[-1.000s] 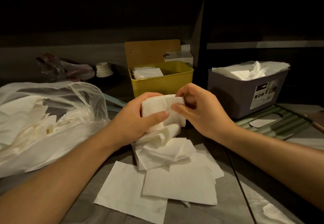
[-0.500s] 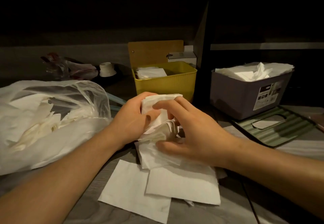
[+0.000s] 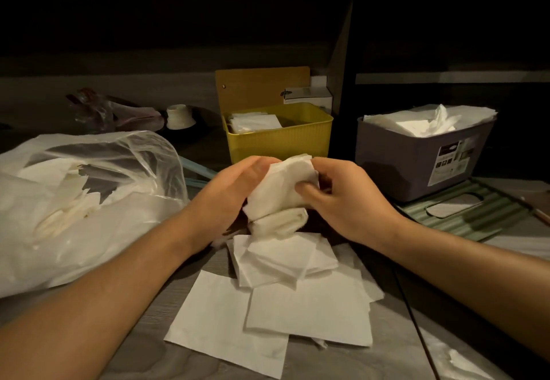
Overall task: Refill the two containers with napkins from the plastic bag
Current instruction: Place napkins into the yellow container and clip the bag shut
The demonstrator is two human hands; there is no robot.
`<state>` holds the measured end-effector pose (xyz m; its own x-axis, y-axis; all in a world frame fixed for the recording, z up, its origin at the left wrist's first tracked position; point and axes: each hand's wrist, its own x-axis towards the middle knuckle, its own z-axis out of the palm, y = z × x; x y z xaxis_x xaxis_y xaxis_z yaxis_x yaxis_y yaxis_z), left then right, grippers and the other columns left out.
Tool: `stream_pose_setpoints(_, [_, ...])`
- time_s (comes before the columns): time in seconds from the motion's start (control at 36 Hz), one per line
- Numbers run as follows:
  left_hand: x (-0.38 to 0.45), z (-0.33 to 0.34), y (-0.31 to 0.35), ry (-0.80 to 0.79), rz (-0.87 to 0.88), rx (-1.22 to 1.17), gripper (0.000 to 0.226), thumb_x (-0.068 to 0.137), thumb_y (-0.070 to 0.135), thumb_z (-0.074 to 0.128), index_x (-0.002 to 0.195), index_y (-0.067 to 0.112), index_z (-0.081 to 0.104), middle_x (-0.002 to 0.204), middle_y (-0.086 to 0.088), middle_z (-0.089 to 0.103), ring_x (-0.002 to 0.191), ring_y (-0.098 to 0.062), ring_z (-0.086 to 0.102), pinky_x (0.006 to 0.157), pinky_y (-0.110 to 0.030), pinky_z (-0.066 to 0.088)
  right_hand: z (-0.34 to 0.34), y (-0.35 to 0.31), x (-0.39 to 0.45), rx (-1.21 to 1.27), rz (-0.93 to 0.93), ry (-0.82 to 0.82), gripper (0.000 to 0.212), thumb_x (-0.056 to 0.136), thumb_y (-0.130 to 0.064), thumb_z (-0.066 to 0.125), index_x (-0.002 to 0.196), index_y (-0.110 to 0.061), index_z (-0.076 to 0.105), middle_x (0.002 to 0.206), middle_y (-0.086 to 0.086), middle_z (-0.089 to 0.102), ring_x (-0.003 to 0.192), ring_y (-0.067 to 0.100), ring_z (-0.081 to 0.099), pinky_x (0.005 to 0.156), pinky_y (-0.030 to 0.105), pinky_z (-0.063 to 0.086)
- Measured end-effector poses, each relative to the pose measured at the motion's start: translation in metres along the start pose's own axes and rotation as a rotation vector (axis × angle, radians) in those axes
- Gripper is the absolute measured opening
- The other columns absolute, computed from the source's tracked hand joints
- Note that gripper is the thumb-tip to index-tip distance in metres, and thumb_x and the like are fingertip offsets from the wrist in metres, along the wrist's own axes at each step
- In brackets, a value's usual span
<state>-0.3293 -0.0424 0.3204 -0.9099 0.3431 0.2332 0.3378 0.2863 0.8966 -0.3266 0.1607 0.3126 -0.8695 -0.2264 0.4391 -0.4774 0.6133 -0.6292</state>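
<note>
A bunch of white napkins (image 3: 282, 189) is held upright above the table by both hands. My left hand (image 3: 229, 198) grips its left side and my right hand (image 3: 336, 201) pinches its right edge. Below them several loose napkins (image 3: 297, 287) lie spread flat on the table. The clear plastic bag (image 3: 89, 201) with more napkins lies at the left. Behind the hands stands the yellow container (image 3: 279, 141), partly filled with napkins. The grey container (image 3: 416, 162) at the right is heaped with napkins to its rim.
A green ribbed lid (image 3: 467, 213) with a slot lies in front of the grey container. A wooden board (image 3: 262, 87) and a small white box (image 3: 306, 96) stand behind the yellow container. Crumpled plastic (image 3: 98, 108) and a small white cup (image 3: 178, 116) sit at the back left.
My right hand came off the loose napkins on the table and rose back to the bunch, gripping its right edge. The bunch now looks more gathered.
</note>
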Motion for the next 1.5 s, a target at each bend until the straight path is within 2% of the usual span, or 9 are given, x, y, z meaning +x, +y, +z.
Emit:
stream_pose_setpoints(0.08, [-0.002, -0.004, -0.001, -0.096, -0.002, 0.012, 0.067, 0.08, 0.08, 0.053, 0.134, 0.039, 0.053, 0.113, 0.022, 0.065, 0.108, -0.003, 0.063, 0.085, -0.022, 0.056, -0.003, 0.002, 0.001, 0.042, 0.021, 0.008, 0.013, 0.096, -0.021, 0.065, 0.108, -0.021, 0.07, 0.092, -0.013, 0.069, 0.088, 0.004, 0.065, 0.078, 0.027, 0.058])
stream_pose_setpoints(0.25, [0.0, -0.003, -0.003, -0.036, -0.04, 0.113, 0.048, 0.094, 0.023, 0.068, 0.123, 0.054, 0.048, 0.118, 0.025, 0.058, 0.108, -0.004, 0.061, 0.079, -0.023, 0.059, -0.005, 0.006, 0.0, 0.044, 0.051, -0.003, 0.034, 0.095, -0.021, 0.067, 0.12, -0.031, 0.047, 0.111, -0.017, 0.061, 0.095, 0.002, 0.062, 0.077, 0.015, 0.056])
stream_pose_setpoints(0.39, [0.002, -0.003, -0.008, 0.07, 0.004, 0.129, 0.038, 0.098, 0.019, 0.061, 0.122, 0.049, 0.054, 0.103, 0.029, 0.062, 0.097, 0.008, 0.06, 0.071, -0.017, 0.057, -0.017, -0.006, -0.007, -0.12, -0.251, 0.149, 0.023, 0.088, -0.03, 0.069, 0.105, -0.025, 0.054, 0.09, -0.019, 0.046, 0.079, 0.002, 0.049, 0.066, 0.014, 0.042])
stream_pose_setpoints(0.53, [0.001, -0.001, -0.007, 0.077, 0.01, 0.12, 0.041, 0.099, 0.015, 0.06, 0.132, 0.038, 0.056, 0.114, 0.017, 0.063, 0.101, 0.0, 0.063, 0.076, -0.02, 0.058, -0.018, -0.007, -0.02, -0.172, -0.253, -0.239, 0.04, 0.085, -0.057, 0.063, 0.12, -0.04, 0.052, 0.093, -0.019, 0.049, 0.087, 0.006, 0.053, 0.07, 0.026, 0.051])
stream_pose_setpoints(0.78, [-0.005, -0.009, 0.003, -0.173, -0.028, 0.02, 0.06, 0.085, 0.046, 0.073, 0.139, 0.046, 0.049, 0.124, 0.023, 0.064, 0.117, -0.003, 0.063, 0.092, -0.025, 0.056, -0.01, -0.007, -0.016, -0.077, -0.175, -0.199, 0.02, 0.091, -0.041, 0.061, 0.105, -0.03, 0.068, 0.095, -0.014, 0.058, 0.086, 0.008, 0.057, 0.075, 0.031, 0.052])
stream_pose_setpoints(0.97, [-0.005, -0.012, 0.004, -0.253, -0.061, 0.071, 0.086, 0.076, 0.028, 0.083, 0.144, 0.057, 0.037, 0.13, 0.031, 0.057, 0.123, 0.003, 0.057, 0.101, -0.027, 0.052, -0.005, -0.006, -0.009, -0.026, -0.116, -0.028, 0.005, 0.096, -0.026, 0.062, 0.099, -0.026, 0.066, 0.096, -0.016, 0.06, 0.091, 0.004, 0.058, 0.076, 0.021, 0.05])
stream_pose_setpoints(1.28, [-0.008, -0.003, 0.003, -0.084, -0.01, 0.09, 0.06, 0.102, 0.015, 0.054, 0.138, 0.06, 0.039, 0.13, 0.039, 0.055, 0.122, 0.013, 0.052, 0.097, -0.014, 0.05, 0.002, -0.012, -0.01, -0.053, -0.139, -0.097, 0.076, 0.083, -0.048, 0.075, 0.144, -0.044, 0.031, 0.135, -0.02, 0.038, 0.113, -0.001, 0.048, 0.083, 0.011, 0.049])
stream_pose_setpoints(1.36, [-0.008, 0.0, 0.006, -0.063, -0.021, 0.09, 0.058, 0.102, 0.014, 0.054, 0.127, 0.064, 0.039, 0.119, 0.047, 0.056, 0.117, 0.017, 0.052, 0.093, -0.011, 0.05, 0.003, -0.013, -0.008, -0.053, -0.112, -0.075, 0.076, 0.083, -0.041, 0.077, 0.144, -0.043, 0.031, 0.135, -0.016, 0.039, 0.115, 0.002, 0.047, 0.082, 0.013, 0.049])
stream_pose_setpoints(1.5, [-0.006, 0.0, 0.005, -0.014, -0.069, 0.058, 0.059, 0.102, 0.013, 0.053, 0.146, 0.051, 0.038, 0.143, 0.026, 0.051, 0.132, 0.0, 0.05, 0.111, -0.034, 0.046, -0.002, -0.006, -0.004, 0.094, -0.006, -0.013, 0.059, 0.093, -0.014, 0.064, 0.142, -0.036, 0.04, 0.119, -0.02, 0.05, 0.099, -0.002, 0.056, 0.077, 0.009, 0.05])
